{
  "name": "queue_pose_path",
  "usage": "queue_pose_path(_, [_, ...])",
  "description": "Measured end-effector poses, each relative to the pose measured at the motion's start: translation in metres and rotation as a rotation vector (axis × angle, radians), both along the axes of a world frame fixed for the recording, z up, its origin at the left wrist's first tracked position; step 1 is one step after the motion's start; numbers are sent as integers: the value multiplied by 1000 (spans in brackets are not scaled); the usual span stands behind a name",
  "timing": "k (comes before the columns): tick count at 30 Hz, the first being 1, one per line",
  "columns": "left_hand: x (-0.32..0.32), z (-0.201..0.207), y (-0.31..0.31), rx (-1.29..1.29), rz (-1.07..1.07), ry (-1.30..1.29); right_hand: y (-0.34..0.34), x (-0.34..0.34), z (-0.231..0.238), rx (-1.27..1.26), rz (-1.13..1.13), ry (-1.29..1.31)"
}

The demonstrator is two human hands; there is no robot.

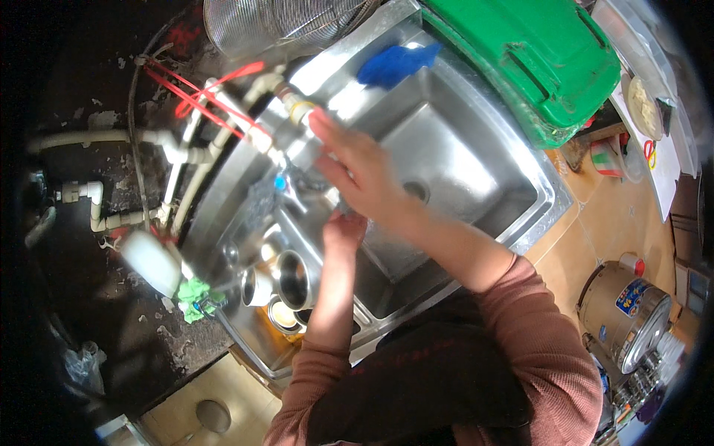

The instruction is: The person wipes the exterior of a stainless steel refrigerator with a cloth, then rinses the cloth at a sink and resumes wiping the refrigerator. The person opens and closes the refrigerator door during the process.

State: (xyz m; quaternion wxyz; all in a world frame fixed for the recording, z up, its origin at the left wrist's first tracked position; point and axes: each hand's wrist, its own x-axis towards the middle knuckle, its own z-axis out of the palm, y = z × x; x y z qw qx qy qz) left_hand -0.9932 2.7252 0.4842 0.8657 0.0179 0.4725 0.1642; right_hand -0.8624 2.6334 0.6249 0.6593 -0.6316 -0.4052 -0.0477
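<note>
The chrome tap (299,186), with a blue dot on its top, stands at the wall side of the steel sink (465,156), near both hands. The right hand (363,175) (blurred at this moment) is just beside it, fingers spread wide and nothing visible in its grasp; its fingertips overlap a yellowish pipe fitting (301,111), though I cannot tell whether they touch. The left hand (345,230) is just below the right, near the spout end, its fingers partly hidden, so I cannot tell how far they are open or whether they hold anything. Left of the left forearm, a steel cup (293,282) and a white cup (257,288) lie tilted in the smaller basin. A blue cloth (398,65) lies on the sink's far rim, beside a green lid (535,56); red ribbon (216,93) is tied around the pipes (175,152).
</note>
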Motion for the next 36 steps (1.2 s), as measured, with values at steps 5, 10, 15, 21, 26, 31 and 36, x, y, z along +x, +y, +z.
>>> queue_pose_path(5, [7, -6, 2, 16, 26, 139, 14, 42, 7, -62, -143, -291])
queue_pose_path(10, [21, -8, 6, 8, 66, 52, 20, 58, -11, -171, 113, -85])
queue_pose_path(15, [34, -20, 11, -9, 136, 77, 22, 74, -22, -112, 311, -30])
queue_pose_path(21, [44, -34, 20, -4, 142, 29, 22, 89, -33, -85, 464, 45])
queue_pose_path(26, [40, -29, 20, -30, 112, -60, 20, 87, -92, 234, 721, 910])
queue_pose_path(31, [23, -29, 28, 166, -95, -89, 3, 44, -167, -562, 518, 1001])
queue_pose_path(36, [14, -36, 42, 312, -246, -569, 23, 25, -194, -469, 208, 742])
